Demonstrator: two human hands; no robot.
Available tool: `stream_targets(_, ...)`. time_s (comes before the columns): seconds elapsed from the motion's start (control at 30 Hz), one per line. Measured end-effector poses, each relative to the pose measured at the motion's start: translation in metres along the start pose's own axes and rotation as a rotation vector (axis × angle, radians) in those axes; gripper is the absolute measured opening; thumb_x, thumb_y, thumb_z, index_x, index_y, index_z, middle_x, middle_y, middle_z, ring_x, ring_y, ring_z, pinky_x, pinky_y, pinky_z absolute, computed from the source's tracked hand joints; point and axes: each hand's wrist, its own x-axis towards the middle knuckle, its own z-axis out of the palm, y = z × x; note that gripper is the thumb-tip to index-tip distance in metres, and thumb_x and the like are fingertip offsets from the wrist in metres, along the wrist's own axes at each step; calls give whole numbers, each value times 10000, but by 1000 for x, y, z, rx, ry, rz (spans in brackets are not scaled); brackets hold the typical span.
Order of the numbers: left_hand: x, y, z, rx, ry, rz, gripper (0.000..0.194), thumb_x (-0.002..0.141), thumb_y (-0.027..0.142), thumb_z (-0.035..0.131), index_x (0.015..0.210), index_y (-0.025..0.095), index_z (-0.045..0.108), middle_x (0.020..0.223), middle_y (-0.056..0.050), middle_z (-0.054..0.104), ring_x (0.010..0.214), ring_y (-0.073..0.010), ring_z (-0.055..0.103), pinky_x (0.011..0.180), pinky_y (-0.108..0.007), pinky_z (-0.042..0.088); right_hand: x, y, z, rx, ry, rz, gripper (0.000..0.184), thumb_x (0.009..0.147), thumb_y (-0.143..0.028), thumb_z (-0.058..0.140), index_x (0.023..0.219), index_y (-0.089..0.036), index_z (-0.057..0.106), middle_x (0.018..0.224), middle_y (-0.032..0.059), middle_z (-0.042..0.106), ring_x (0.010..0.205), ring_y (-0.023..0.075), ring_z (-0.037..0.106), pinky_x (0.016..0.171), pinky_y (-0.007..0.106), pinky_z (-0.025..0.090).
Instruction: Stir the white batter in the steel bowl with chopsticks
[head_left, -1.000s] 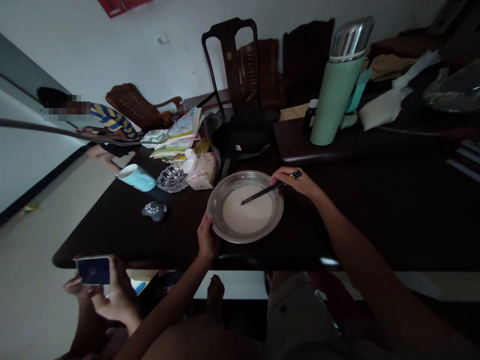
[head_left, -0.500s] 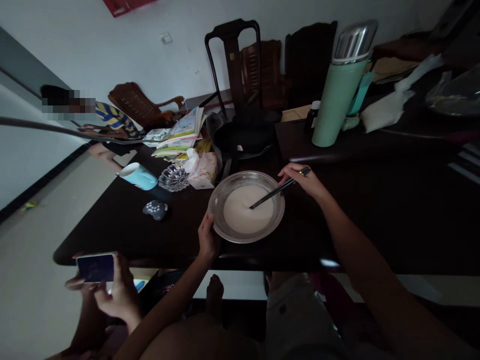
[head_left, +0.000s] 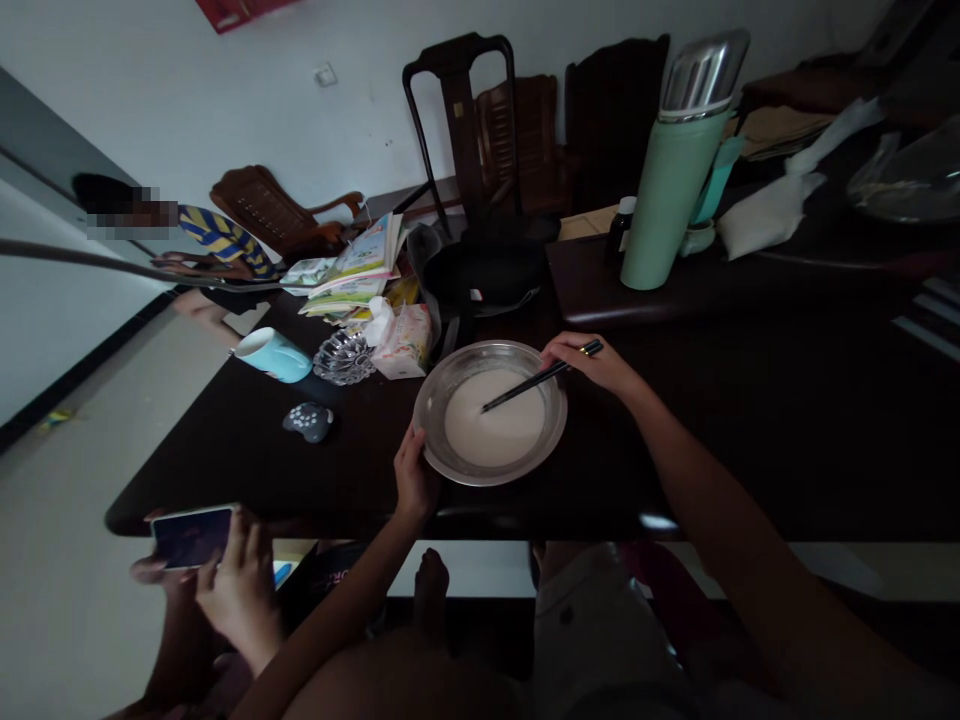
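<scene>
"On the dark surface (head_left: 225, 450), what sits between the hands?"
"A metal bowl (head_left: 433, 400), near the front edge, with pale liquid (head_left: 499, 438) inside."
"How are they placed?"
"The left grip (head_left: 415, 475) holds its rim; the right grip (head_left: 604, 368) is closed around black chopsticks (head_left: 525, 388), tips at the liquid."
"Any risk?"
"If the left hold slackened under a sideways push, the bowl might slide or tip, slopping liquid out."

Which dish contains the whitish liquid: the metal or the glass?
The metal bowl, wider and held by the left hand; the fluted glass dish is smaller and untouched.
</scene>
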Motion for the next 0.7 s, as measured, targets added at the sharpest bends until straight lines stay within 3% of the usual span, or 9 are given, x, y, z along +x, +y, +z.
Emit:
stream_targets(0.13, 1, -2, -2, -22, -19, -28, 491, 753, 423, 692, 1186, 190, 696, 1194, -65, 696, 1221, -289, 565, 1034, -364, 430, -1, -1, -2, 11, 79, 5, 388, 886, -546, 539, 839, -198, 703, 704, 39, 732, 638, 164, 626, 535, 261, 386)
stream_targets(0.3, 2, -3, -2, -39, -7, -42, 499, 737, 408, 703, 1190, 198, 693, 1198, -58, 695, 1210, -288, 572, 1028, -363, 435, 0, -1, 1, 25, -56, 4, 360, 872, -534, 572, 860, -202, 712, 788, 46, 752, 740, 187, 669, 583, 269, 427)
stream_targets(0.47, 0, 0, 0, -30, -21, -34, 510, 737, 422, 701, 1193, 193, 690, 1205, -68, 691, 1207, -294, 575, 1026, -372, 438, -1, -1, -3, 22, 83, 1, 366, 883, -539, 556, 850, -205, 704, 725, 39, 739, 681, 175, 650, 598, 280, 433)
stream_targets(0.63, 0, 0, -1, 14, -13, -13, 518, 736, 442, 699, 1182, 179, 696, 1190, -71, 697, 1206, -307, 570, 1024, -382, 444, -1, -4, 1, 24, -31, 10, 363, 876, -536, 562, 857, -204, 706, 742, 41, 742, 695, 177, 652, 566, 272, 416)
stream_targets(0.7, 1, -1, -2, 26, -22, 5, 498, 759, 448, 682, 1182, 186, 696, 1208, -62, 690, 1223, -309, 553, 1033, -382, 438, 0, -4, 1, 3, -11, 7, 359, 865, -538, 576, 853, -204, 705, 779, 44, 750, 717, 179, 658, 569, 272, 419)
